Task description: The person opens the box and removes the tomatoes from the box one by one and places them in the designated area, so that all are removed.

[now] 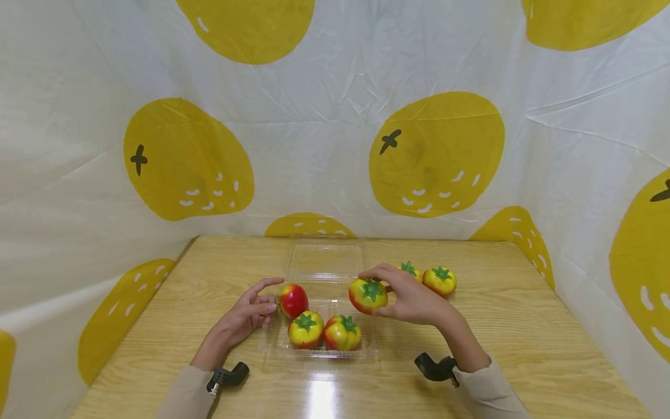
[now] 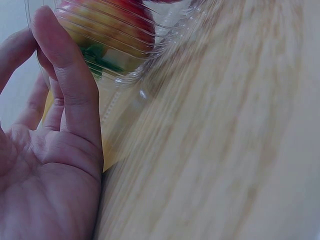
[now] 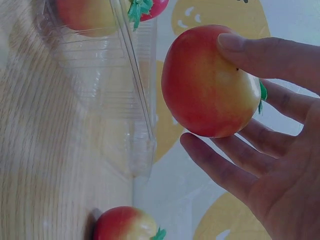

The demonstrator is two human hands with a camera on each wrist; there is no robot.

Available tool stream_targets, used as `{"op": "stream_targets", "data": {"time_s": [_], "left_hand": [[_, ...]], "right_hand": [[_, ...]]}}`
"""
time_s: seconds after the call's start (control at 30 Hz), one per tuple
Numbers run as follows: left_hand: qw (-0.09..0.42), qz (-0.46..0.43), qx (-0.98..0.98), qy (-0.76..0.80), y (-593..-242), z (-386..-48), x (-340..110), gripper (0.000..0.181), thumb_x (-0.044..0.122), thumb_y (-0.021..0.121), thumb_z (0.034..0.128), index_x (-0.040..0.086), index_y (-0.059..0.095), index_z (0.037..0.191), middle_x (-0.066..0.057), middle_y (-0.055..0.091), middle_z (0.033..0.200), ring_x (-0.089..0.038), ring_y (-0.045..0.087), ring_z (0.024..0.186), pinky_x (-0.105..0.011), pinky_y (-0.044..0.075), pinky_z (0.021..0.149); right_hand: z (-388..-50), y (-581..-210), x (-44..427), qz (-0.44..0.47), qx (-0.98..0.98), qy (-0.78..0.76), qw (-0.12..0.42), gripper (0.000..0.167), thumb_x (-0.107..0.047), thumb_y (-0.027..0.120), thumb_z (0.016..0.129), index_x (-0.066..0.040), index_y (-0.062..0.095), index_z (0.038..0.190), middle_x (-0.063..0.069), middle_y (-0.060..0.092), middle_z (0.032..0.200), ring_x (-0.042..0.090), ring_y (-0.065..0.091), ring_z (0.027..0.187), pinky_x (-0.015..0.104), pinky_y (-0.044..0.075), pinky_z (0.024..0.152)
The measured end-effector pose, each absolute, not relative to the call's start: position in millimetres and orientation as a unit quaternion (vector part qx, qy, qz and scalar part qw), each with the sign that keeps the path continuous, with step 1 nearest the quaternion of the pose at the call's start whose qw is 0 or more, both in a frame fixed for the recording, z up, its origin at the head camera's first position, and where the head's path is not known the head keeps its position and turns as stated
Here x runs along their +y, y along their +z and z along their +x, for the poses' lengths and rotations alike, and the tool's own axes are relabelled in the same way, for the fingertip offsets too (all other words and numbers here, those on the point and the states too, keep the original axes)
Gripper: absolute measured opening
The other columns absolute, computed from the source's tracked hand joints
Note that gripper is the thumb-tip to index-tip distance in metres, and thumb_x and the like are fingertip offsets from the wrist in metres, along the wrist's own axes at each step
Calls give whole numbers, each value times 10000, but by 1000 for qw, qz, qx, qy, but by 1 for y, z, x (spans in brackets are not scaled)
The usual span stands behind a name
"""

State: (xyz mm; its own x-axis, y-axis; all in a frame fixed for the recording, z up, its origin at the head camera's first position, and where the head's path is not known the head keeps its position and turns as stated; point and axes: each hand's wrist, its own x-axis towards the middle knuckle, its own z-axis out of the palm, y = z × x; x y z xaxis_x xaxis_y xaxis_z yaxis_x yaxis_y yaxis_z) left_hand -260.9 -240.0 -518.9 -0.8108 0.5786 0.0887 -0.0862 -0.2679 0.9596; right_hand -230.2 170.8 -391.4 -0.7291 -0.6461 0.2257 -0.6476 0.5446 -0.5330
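A clear plastic clamshell box [image 1: 335,354] stands on the table with its lid [image 1: 327,262] folded back. Inside it are three red-and-yellow toy fruits with green leafy tops: one tilted redder fruit [image 1: 293,301] at the back left, a front-left fruit [image 1: 305,330] and a front-right fruit [image 1: 342,333]. My right hand [image 1: 410,295] grips another toy fruit [image 3: 210,82] between thumb and fingers, above the box's back right part. My left hand [image 1: 243,317] is at the box's left wall, its fingers loosely extended; the thumb [image 2: 70,75] lies against the clear plastic.
Two more toy fruits stand right of the box: one [image 1: 439,281] in full view and one [image 1: 409,270] partly hidden behind my right hand. The wooden table [image 1: 497,337] meets a white curtain [image 1: 314,145] with yellow fruit prints at its back and sides.
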Motion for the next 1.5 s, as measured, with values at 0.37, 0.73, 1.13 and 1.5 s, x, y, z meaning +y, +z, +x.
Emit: {"op": "stream_targets", "data": {"time_s": [0.37, 0.73, 1.13, 1.5], "left_hand": [[215, 230, 557, 769, -518, -261, -238, 588, -30, 504, 1034, 136, 336, 1572, 43, 680, 887, -70, 639, 665, -202, 577, 629], [219, 223, 559, 768, -518, -262, -239, 595, -38, 501, 1031, 130, 327, 1575, 40, 672, 874, -72, 638, 658, -206, 577, 632], [219, 204, 572, 763, -518, -264, -237, 591, -33, 504, 1033, 139, 329, 1571, 32, 669, 869, -79, 627, 644, -210, 578, 630], [216, 213, 568, 765, -520, -261, -239, 621, -34, 509, 1027, 95, 275, 1587, 41, 659, 865, -76, 629, 653, -200, 580, 636]], "right_hand": [[-231, -398, 181, 341, -877, 338, -2, 649, -144, 858, 831, -168, 588, 1421, 54, 610, 1355, 258, 601, 1216, 526, 560, 966], [-236, -405, 195, 323, -883, 341, 11, 633, -136, 843, 847, -131, 573, 1420, 81, 620, 1383, 302, 601, 1246, 527, 564, 994], [-238, -404, 205, 319, -884, 339, 33, 637, -95, 850, 826, -92, 583, 1405, 98, 627, 1385, 325, 612, 1250, 457, 578, 967], [-240, -402, 216, 302, -889, 343, 37, 660, -99, 858, 814, -89, 584, 1414, 122, 620, 1392, 286, 612, 1189, 460, 572, 952]]}}
